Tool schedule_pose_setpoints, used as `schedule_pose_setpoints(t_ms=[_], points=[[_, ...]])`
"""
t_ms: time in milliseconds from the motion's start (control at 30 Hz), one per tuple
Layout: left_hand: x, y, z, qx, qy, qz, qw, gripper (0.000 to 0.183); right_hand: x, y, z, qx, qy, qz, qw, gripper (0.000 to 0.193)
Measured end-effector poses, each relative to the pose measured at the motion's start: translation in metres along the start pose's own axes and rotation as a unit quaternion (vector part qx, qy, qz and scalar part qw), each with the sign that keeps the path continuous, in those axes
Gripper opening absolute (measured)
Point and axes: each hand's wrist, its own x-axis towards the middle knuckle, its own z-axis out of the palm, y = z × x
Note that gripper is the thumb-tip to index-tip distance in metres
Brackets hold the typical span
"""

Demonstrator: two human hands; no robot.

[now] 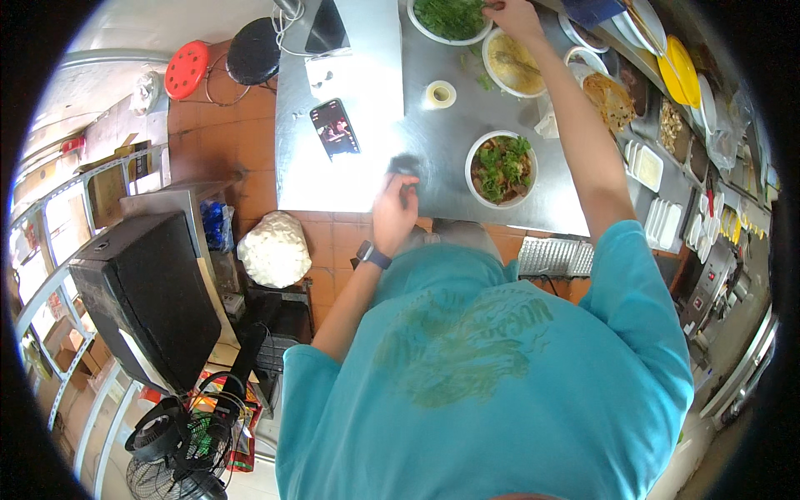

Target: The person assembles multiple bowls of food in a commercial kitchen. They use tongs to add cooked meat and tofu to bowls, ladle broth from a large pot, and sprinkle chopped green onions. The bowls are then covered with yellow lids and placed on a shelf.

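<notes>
One herb bowl (457,42), perhaps touching right hand (512,16)

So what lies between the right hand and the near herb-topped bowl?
In the head view, the bowl of yellow food sits between the right hand and the herb-topped bowl, with green scraps on the table beside it.

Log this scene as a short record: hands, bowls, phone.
left hand: curled, at the near edge of the metal table; grip unclear
right hand: at the rim of the bowl of leafy greens; grip unclear
food bowl: brown food topped with green leaves
yellow-filled bowl: between those two bowls
phone: on the table, screen lit
</notes>
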Motion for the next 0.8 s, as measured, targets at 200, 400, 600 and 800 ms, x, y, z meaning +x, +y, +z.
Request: schedule_pose_setpoints(t_ms=[200, 400, 600, 800], points=[[0.028, -0.012, 0.019, -0.009, -0.028, 0.007, 1.0, 0.019, -0.142, 0.006, -0.058, 0.088, -0.033, 0.071, 0.993, 0.029], [0.051, 0.013, 0.058, -0.059, -0.08, 0.024, 0.995, 0.021, -0.304, -0.012, -0.058, 0.016, -0.099, 0.136, 0.986, 0.023], [0.041, 0.022, 0.088, -0.06, -0.067, 0.032, 0.995, 0.025, -0.334, -0.009, -0.065, -0.022, -0.112, 0.136, 0.984, 0.019], [0.029, 0.023, 0.106, -0.107, -0.011, -0.029, 0.994, 0.03, -0.338, 0.002, -0.104, -0.121, -0.066, -0.116, 0.984, 0.021]])
